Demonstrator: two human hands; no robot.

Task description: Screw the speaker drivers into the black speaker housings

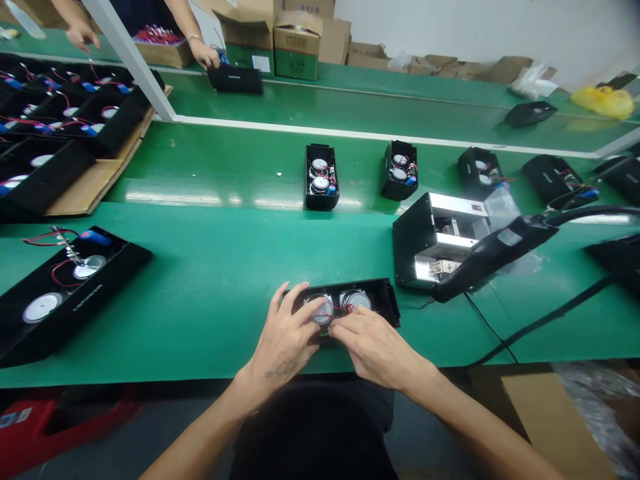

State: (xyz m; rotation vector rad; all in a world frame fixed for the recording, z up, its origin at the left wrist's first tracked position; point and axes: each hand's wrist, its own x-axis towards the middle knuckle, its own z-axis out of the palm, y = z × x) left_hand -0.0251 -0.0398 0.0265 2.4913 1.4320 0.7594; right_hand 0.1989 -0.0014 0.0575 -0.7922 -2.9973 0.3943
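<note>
A black speaker box (385, 303) lies with its open side up on the green bench in front of me. Inside are two round silver speakers (356, 301) and thin red wires (345, 308). My left hand (285, 337) grips the box's left end, its fingers over the far edge and its thumb side by the left speaker. The fingers of my right hand (373, 343) are pinched together low inside the box, beside the red wires. A bit of green shows at these fingertips; what they hold is hidden.
Behind my right hand stands a black and silver machine (415, 243), with a black handheld tool (493, 257) and cable before it. More open speaker boxes (323, 177) line the belt. A larger open box (115, 267) lies left. Across the bench, a co-worker's hand (205, 55) touches another box.
</note>
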